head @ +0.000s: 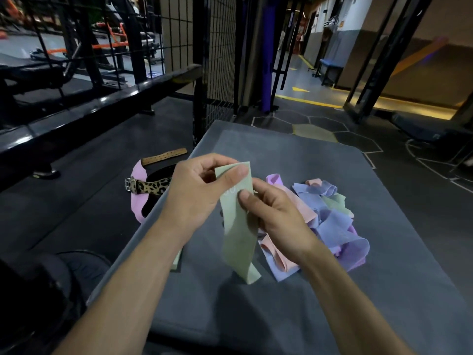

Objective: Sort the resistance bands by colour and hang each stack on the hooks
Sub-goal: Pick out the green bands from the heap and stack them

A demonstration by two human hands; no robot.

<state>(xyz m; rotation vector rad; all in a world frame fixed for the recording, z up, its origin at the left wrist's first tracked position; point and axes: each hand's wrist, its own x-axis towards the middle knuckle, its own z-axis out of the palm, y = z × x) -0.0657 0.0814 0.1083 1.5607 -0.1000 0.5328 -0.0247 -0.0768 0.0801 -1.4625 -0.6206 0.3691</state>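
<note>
A pale green resistance band (239,242) hangs flat above the grey padded platform (294,316). My left hand (194,193) pinches its top end between thumb and fingers. My right hand (271,216) pinches the same band a little lower, thumb on its front face. Behind my right hand lies a loose pile of bands (330,226) in purple, lilac, peach and green. A small piece of another green band (177,260) shows under my left forearm at the platform's left edge. No hooks are in view.
Left of the platform, on the dark floor, lie a pink belt (137,201), a leopard-print belt (148,187) and a tan leather strap (163,156). A black wire-mesh rack (220,60) stands behind the platform. Black gym frames fill the left; a corridor opens at the back right.
</note>
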